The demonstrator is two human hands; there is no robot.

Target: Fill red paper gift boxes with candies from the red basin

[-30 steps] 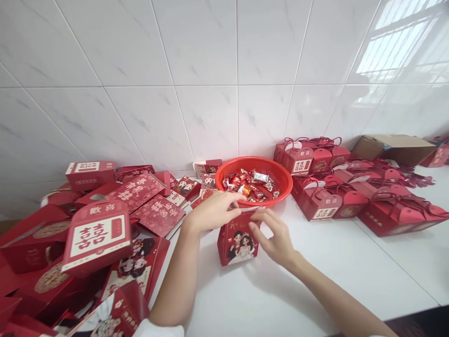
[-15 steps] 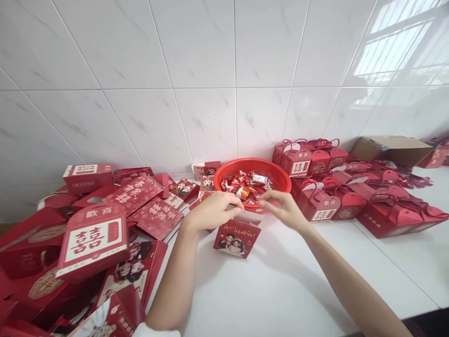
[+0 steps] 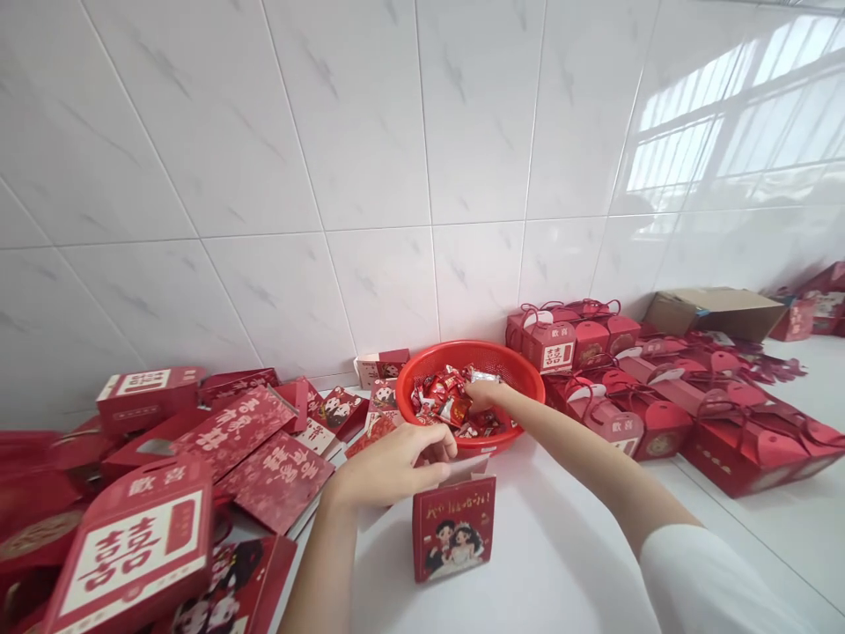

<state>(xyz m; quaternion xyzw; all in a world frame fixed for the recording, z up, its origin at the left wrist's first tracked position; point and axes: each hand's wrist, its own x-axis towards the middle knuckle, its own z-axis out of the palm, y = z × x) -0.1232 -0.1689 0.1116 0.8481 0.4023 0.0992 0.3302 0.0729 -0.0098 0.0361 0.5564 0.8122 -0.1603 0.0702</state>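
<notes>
A small red paper box [image 3: 455, 533] printed with a cartoon bride and groom stands upright on the white surface, its top open with pale flaps raised. My left hand [image 3: 396, 462] is curled at the box's upper left corner, thumb against its edge and fingers bent over the opening. Behind the box is a red plastic basket [image 3: 528, 370] of wrapped candies [image 3: 455, 411]. My right hand [image 3: 487, 394] reaches down among these candies. Its fingertips are mostly hidden, and whether they grip a candy cannot be made out.
Red gift boxes [image 3: 132, 550] and flat cartons [image 3: 283, 475] are heaped at the left. Rows of closed red boxes with cord handles [image 3: 598, 423] stand at the right, with a brown cardboard box [image 3: 719, 310] behind. A white tiled wall [image 3: 370, 291] rises at the back.
My right hand has gone from above the small box into the candies in the basket. My left hand stays by the box's top. The view has tilted up slightly.
</notes>
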